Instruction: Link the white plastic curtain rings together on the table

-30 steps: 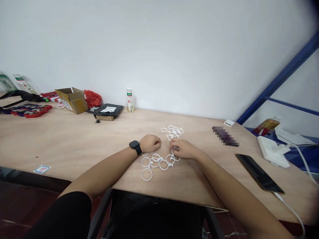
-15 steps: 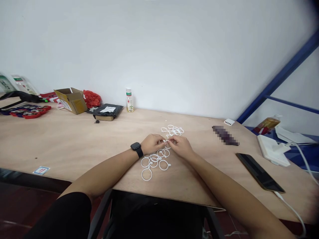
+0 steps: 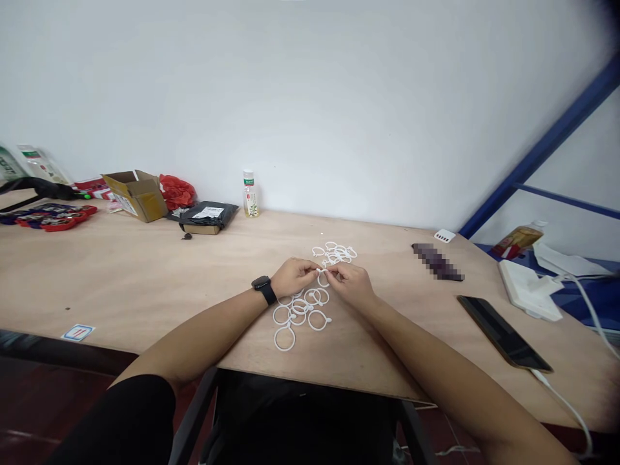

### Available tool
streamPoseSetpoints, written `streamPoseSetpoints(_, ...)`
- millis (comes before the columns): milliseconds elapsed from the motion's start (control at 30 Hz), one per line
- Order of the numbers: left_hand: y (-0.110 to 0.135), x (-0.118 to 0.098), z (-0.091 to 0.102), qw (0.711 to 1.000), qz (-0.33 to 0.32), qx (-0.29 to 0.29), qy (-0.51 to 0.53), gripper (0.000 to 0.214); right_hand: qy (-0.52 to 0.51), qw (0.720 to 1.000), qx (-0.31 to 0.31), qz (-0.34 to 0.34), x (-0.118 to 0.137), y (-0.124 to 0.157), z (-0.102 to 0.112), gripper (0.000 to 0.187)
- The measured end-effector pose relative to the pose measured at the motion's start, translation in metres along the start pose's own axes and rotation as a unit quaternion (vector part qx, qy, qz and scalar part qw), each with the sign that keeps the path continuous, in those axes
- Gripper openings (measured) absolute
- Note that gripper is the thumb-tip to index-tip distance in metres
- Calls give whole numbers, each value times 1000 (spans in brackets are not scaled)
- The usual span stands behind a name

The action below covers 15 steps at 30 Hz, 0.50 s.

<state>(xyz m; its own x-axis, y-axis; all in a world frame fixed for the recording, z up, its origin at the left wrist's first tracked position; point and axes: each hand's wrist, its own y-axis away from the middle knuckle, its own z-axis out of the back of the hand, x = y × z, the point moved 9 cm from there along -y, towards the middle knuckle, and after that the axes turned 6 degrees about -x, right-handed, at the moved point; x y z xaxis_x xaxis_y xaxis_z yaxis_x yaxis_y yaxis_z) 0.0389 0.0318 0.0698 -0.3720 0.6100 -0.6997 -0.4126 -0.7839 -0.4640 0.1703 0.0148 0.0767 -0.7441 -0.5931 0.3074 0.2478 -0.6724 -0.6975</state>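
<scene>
My left hand point(image 3: 290, 276), with a black watch on its wrist, and my right hand point(image 3: 352, 283) meet above the wooden table point(image 3: 145, 278). Both pinch the same small white plastic ring point(image 3: 321, 276) between their fingertips. A chain of linked white rings point(image 3: 300, 311) hangs from it and lies on the table in front of me. A loose pile of white rings point(image 3: 336, 254) sits just beyond my hands.
A dark phone point(image 3: 504, 332) with a white cable lies at the right, beside a white charger block point(image 3: 527, 290). At the back stand a small bottle point(image 3: 250, 194), a black parcel point(image 3: 206, 216), an open cardboard box point(image 3: 135, 195) and a red bag point(image 3: 177, 190).
A second ago my hands rested apart on the table by the chain. They have come together and lifted one end ring, drawing the chain slightly towards the loose pile.
</scene>
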Motion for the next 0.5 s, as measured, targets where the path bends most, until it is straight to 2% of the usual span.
streamPoseSetpoints(267, 0, 1, 0, 1000, -3, -1, 0, 24, 17, 999, -12, 32, 7, 2, 0, 20)
streamPoseSetpoints(500, 0, 4, -1, 999, 7, 0, 40, 32, 23, 999, -10, 44, 12, 3, 0, 24)
